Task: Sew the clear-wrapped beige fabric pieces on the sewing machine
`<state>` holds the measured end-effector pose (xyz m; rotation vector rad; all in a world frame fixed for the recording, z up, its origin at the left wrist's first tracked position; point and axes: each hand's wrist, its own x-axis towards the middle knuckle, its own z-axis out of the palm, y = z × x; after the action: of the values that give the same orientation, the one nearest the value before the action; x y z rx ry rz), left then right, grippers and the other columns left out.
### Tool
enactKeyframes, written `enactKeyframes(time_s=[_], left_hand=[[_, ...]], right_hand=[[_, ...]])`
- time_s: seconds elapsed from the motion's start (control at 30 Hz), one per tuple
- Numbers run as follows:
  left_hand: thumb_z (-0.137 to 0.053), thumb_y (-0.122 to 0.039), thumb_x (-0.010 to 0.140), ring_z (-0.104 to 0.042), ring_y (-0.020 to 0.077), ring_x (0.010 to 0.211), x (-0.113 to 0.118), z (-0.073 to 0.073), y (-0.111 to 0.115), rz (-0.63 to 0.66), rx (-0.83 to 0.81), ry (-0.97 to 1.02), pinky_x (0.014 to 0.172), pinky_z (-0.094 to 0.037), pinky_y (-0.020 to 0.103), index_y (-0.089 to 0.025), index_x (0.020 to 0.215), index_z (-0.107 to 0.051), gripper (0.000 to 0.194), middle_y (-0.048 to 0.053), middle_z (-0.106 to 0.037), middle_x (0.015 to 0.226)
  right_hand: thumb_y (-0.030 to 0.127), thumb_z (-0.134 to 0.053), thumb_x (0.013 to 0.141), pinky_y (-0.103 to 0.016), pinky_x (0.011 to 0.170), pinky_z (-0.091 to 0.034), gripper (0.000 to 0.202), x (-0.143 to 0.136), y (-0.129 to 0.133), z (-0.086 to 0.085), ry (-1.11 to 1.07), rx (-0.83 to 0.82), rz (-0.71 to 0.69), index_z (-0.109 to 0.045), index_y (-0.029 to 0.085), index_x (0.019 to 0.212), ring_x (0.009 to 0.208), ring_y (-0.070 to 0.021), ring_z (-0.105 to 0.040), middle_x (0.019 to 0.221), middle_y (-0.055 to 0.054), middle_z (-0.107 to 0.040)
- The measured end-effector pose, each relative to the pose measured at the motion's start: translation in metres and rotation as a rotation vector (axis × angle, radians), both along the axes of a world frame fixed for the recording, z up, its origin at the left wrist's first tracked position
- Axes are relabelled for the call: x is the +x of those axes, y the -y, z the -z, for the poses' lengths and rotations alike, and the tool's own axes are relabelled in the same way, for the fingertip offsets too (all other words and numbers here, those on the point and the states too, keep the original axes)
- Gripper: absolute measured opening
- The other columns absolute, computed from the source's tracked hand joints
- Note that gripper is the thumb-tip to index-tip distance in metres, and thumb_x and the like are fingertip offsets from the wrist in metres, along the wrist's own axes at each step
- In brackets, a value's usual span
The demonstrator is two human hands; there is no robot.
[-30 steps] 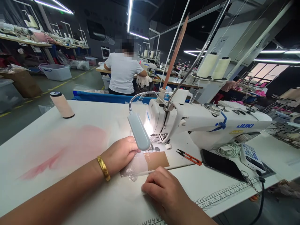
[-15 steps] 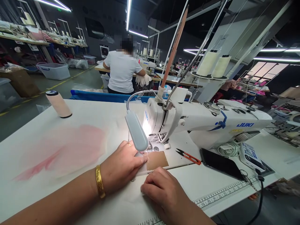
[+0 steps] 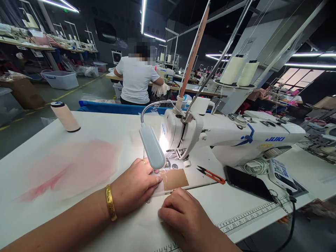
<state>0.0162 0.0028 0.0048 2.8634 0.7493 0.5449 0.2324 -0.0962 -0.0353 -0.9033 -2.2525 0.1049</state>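
Standing on the white bench (image 3: 105, 124), the sewing machine (image 3: 223, 133) is looming beyond both hands. The left hand (image 3: 136, 185) is lying flattened over pale sheer material (image 3: 159, 189), its fingertips too hidden to tell any grip; the right hand (image 3: 183, 213) is resting loosely curled, its contents unseen. The brown rectangular piece (image 3: 175, 179) is lying just right of the left thumb, just beyond the right knuckles.
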Motion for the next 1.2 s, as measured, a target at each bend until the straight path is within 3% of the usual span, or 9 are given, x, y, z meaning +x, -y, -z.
enactKeyframes(time_s=[0.17, 0.27, 0.37, 0.47, 0.63, 0.73, 0.97, 1.2], left_hand=[[-0.05, -0.017, 0.1, -0.052, 0.0152, 0.068, 0.001, 0.003, 0.0, -0.013, -0.027, -0.009, 0.065, -0.041, 0.031, -0.017, 0.082, -0.069, 0.026, 0.006, -0.066, 0.098], [-0.053, -0.017, 0.099, -0.05, 0.0141, 0.064, 0.001, 0.003, 0.0, -0.022, -0.029, -0.024, 0.064, -0.041, 0.03, -0.017, 0.083, -0.069, 0.023, 0.006, -0.066, 0.1], [-0.053, -0.017, 0.098, -0.052, 0.0154, 0.067, 0.002, 0.0, 0.002, -0.033, -0.025, -0.036, 0.065, -0.042, 0.031, -0.017, 0.081, -0.069, 0.023, 0.007, -0.066, 0.098], [-0.053, -0.016, 0.098, -0.052, 0.0161, 0.068, 0.001, -0.002, 0.003, -0.043, -0.018, -0.06, 0.065, -0.041, 0.03, -0.017, 0.079, -0.068, 0.024, 0.008, -0.065, 0.098], [-0.055, -0.022, 0.099, -0.046, 0.0156, 0.061, 0.001, -0.004, 0.006, -0.098, -0.028, -0.128, 0.058, -0.036, 0.029, -0.02, 0.084, -0.072, 0.023, 0.008, -0.066, 0.098], [-0.058, -0.026, 0.098, -0.051, 0.0185, 0.066, 0.002, -0.002, 0.008, -0.134, -0.054, -0.162, 0.059, -0.037, 0.03, -0.021, 0.087, -0.073, 0.019, 0.008, -0.066, 0.097], [-0.064, -0.026, 0.092, -0.065, 0.0304, 0.096, 0.002, 0.009, -0.006, -0.143, -0.029, 0.017, 0.078, -0.052, 0.043, -0.023, 0.102, -0.068, 0.011, 0.007, -0.07, 0.11], [-0.065, -0.028, 0.096, -0.069, 0.0335, 0.108, 0.0, 0.004, -0.018, -0.113, -0.091, 0.023, 0.096, -0.054, 0.051, -0.021, 0.102, -0.067, 0.01, 0.01, -0.075, 0.118]], right_hand=[[0.002, -0.051, 0.087, -0.03, 0.07, -0.041, 0.03, 0.003, 0.003, -0.002, -0.008, -0.037, -0.039, -0.061, 0.02, 0.108, 0.08, -0.0178, -0.05, 0.094, -0.003, -0.065], [0.001, -0.053, 0.087, -0.029, 0.075, -0.046, 0.03, 0.009, 0.007, -0.015, -0.015, -0.218, -0.087, -0.062, 0.021, 0.107, 0.088, -0.0186, -0.054, 0.098, -0.004, -0.063], [0.003, -0.054, 0.095, -0.03, 0.083, -0.051, 0.027, 0.017, 0.003, -0.033, -0.007, -0.39, -0.098, -0.064, 0.021, 0.113, 0.096, -0.0195, -0.056, 0.103, -0.005, -0.063], [0.006, -0.052, 0.101, -0.035, 0.086, -0.052, 0.031, 0.023, -0.012, -0.042, 0.046, -0.329, -0.072, -0.064, 0.02, 0.126, 0.097, -0.0222, -0.055, 0.106, -0.007, -0.065], [-0.001, -0.05, 0.092, -0.037, 0.082, -0.051, 0.04, 0.023, -0.033, -0.03, 0.116, -0.21, -0.064, -0.066, 0.019, 0.124, 0.094, -0.0244, -0.052, 0.104, -0.008, -0.065], [-0.003, -0.049, 0.09, -0.037, 0.082, -0.05, 0.043, 0.021, -0.034, -0.019, 0.1, -0.173, -0.063, -0.064, 0.018, 0.124, 0.094, -0.0246, -0.05, 0.104, -0.008, -0.065], [-0.005, -0.047, 0.087, -0.035, 0.077, -0.047, 0.039, 0.015, -0.036, -0.01, 0.052, -0.212, 0.036, -0.065, 0.019, 0.112, 0.09, -0.0239, -0.047, 0.098, -0.006, -0.059], [-0.006, -0.046, 0.086, -0.035, 0.073, -0.045, 0.045, 0.012, -0.041, -0.009, 0.097, -0.233, 0.123, -0.065, 0.021, 0.117, 0.084, -0.024, -0.046, 0.095, -0.005, -0.057]])
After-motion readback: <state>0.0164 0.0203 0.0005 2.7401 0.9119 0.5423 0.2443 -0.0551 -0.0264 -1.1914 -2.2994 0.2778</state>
